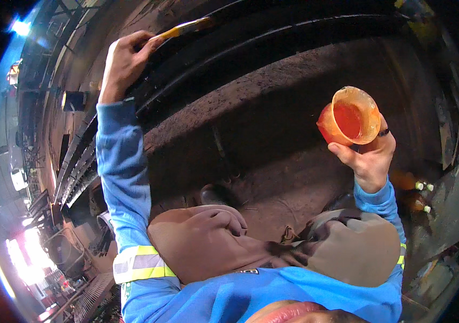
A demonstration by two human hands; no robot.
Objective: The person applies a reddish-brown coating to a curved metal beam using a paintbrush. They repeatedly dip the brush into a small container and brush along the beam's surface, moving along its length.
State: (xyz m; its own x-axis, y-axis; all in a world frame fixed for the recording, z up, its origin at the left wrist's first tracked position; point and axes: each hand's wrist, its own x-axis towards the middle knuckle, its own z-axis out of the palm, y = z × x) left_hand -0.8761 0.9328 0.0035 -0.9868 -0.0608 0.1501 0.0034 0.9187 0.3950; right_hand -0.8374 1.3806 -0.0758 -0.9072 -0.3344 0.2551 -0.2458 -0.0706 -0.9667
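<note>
Up at the far left, my left hand point(126, 60) is closed around the handle of a paintbrush point(178, 31). The brush points to the right, its dark tip over a long dark metal beam point(251, 44); whether the bristles touch it I cannot tell. On the right, my right hand point(373, 160) grips a translucent plastic container point(328, 125) from below and the side. Its wide flared mouth tilts toward me, and orange-red liquid point(348, 119) shows inside.
Amber bottles point(405, 182) with pale caps stand low on the right. A dark can point(73, 101) is beyond my left forearm. My bent knees point(202, 239) and a dark boot point(217, 195) are near the brown dirt floor point(272, 188). Metal bars point(81, 161) lie at the left.
</note>
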